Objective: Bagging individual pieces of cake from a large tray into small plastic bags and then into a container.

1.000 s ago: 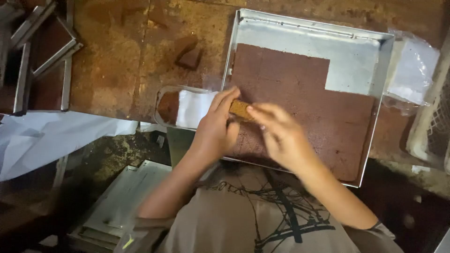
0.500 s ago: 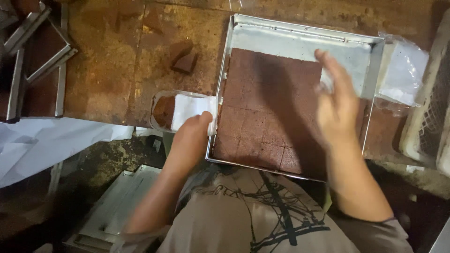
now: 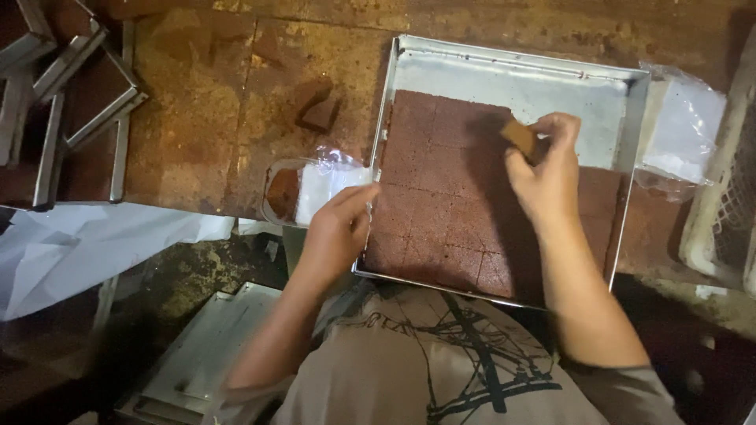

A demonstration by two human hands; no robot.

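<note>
A square metal tray (image 3: 504, 67) lies on a rust-brown table, holding a scored slab of brown cake (image 3: 437, 212) cut into squares. My right hand (image 3: 547, 177) hovers over the slab's far right part and pinches a small tan flat piece (image 3: 520, 135) between thumb and fingers. My left hand (image 3: 337, 230) rests at the tray's near left rim, fingers together, touching the edge beside a clear plastic bag (image 3: 311, 189) with white paper inside.
Metal frames (image 3: 75, 102) lie at the far left. A loose brown cake piece (image 3: 319, 114) sits on the table left of the tray. Clear plastic wrap (image 3: 685, 126) and a pale crate (image 3: 728, 197) are at the right. White paper (image 3: 87, 244) and flat trays (image 3: 205, 354) lie below.
My right hand went from the slab's near left, where both hands met at the tan piece, out to the far right. My left hand dropped to the tray's left rim.
</note>
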